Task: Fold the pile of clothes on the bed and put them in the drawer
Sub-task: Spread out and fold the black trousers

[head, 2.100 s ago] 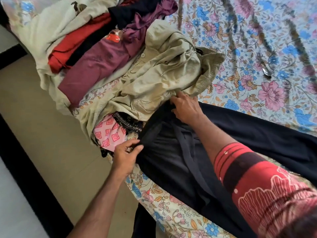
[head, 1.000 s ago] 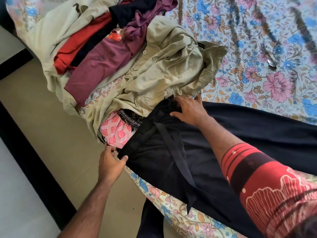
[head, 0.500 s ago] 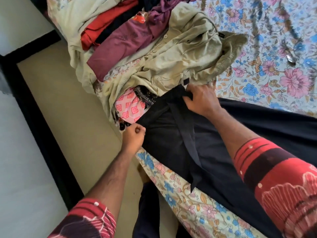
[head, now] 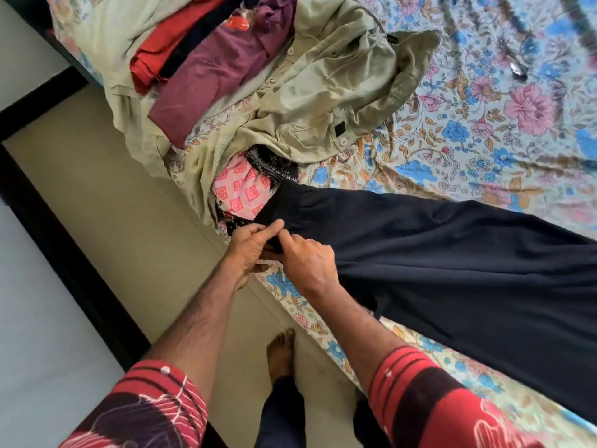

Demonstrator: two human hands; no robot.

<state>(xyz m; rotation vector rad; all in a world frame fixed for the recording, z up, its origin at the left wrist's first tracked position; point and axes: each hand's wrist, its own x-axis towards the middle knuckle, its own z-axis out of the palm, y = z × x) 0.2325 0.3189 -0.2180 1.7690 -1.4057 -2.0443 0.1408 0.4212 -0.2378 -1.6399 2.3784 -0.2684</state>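
Dark trousers cut off at right edge, clothes pile cropped at top

Both arms reach forward, bare to the red patterned sleeves. The left hand and right hand meet at the near corner of the trousers, touching each other. Each closes finger and thumb in a pinching grip on the waistband. A bare foot stands below them.

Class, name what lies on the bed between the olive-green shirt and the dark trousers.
In the head view, a pink patterned cloth and a black printed garment lie between the shirt and trousers.
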